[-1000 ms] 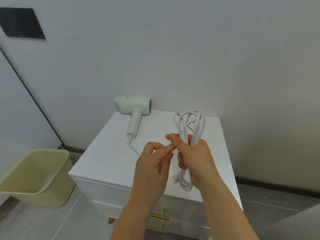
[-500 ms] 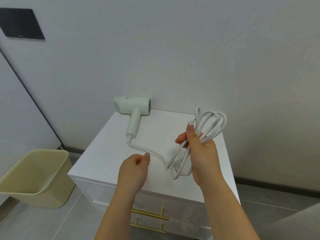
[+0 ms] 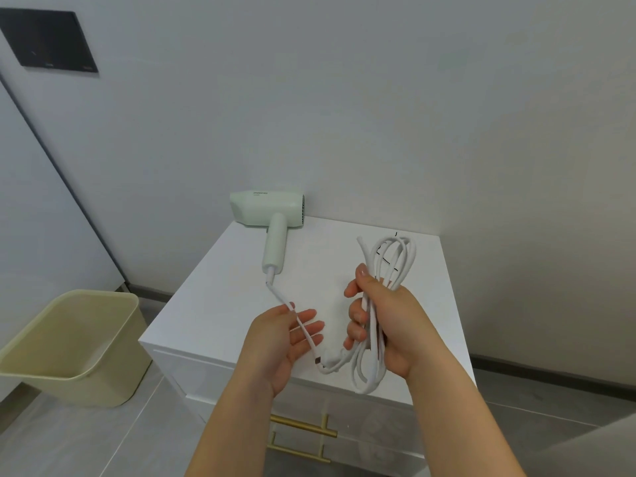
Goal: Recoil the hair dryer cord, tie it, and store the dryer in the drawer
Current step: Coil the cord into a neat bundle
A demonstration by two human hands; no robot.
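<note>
The right hand (image 3: 389, 325) squeezes the looped cord (image 3: 370, 266). The left hand (image 3: 278, 339) has its fingers spread, touching the loose cord.

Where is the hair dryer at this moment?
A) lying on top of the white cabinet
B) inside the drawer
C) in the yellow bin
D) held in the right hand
A: the hair dryer lies on the white cabinet, near the wall, while the right hand grips only the coiled cord.
</note>
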